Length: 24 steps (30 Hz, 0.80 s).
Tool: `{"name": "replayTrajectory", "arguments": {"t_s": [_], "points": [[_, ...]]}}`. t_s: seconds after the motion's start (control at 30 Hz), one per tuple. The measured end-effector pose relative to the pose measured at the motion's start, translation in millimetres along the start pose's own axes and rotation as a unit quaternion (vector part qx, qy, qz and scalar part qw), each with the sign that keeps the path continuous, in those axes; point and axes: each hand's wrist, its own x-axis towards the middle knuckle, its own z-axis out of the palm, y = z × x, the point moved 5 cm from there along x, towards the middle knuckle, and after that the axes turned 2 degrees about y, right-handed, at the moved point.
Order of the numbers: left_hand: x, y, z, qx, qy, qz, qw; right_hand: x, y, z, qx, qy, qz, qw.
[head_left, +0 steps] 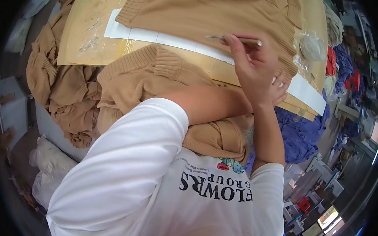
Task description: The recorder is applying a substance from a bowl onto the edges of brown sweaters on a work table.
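Observation:
My right hand (257, 64) is closed on a slim pen-like tool (240, 40), held level above the brown knitted sweater (211, 16). Its thin metal tip points left and its rear end is pale; the exact kind is hard to make out. My left forearm crosses beneath my right wrist. Beyond that wrist, the fingers of my left hand (280, 89) show, slightly apart, resting at the sweater's ribbed hem; the rest of that hand is hidden. Under the sweater's near edge lies a long white paper strip (176, 41).
A yellowish board (88, 40) wrapped in clear plastic supports the work. More brown knitwear (131, 74) hangs over its near edge and at the left. Purple cloth (299, 134) is bunched at the right. A crumpled clear plastic bag (312, 48) sits on the board's right side.

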Motion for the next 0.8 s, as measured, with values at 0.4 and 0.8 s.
{"name": "replayTrajectory", "arguments": {"t_s": [0.4, 0.8], "points": [[14.2, 68.1, -26.6, 0.568, -0.165, 0.083, 0.802, 25.2, -25.8, 39.3, 0.065, -0.050, -0.017, 0.996], [16.6, 83.2, -32.5, 0.576, -0.187, 0.100, 0.790, 41.1, 8.5, 97.9, -0.041, -0.157, -0.007, 0.987]]}}
